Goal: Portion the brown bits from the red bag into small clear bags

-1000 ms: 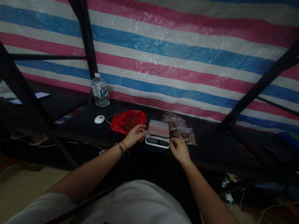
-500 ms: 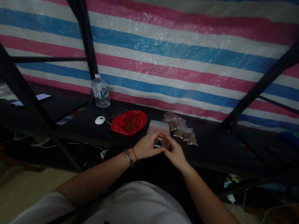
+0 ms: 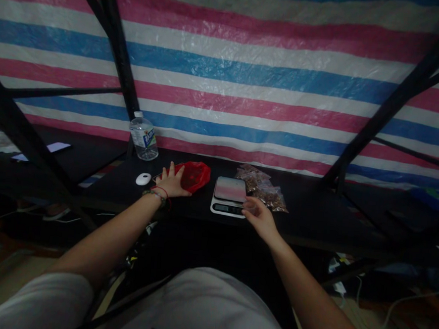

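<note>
Right hand (image 3: pixel 261 219) near front corner of scale (image 3: pixel 229 196), fingers curled, maybe pinching small thing; cannot tell. Left hand (image 3: pixel 172 182) spread flat on red bag (image 3: pixel 193 175) left of scale: thin, soft, light, probably slippery; better grasp gathered rim. Filled packets (image 3: pixel 266 192) behind.

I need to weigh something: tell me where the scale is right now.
In the head view the scale sits on the dark table near its front edge, between the red bag on its left and the clear packets on its right.
</note>
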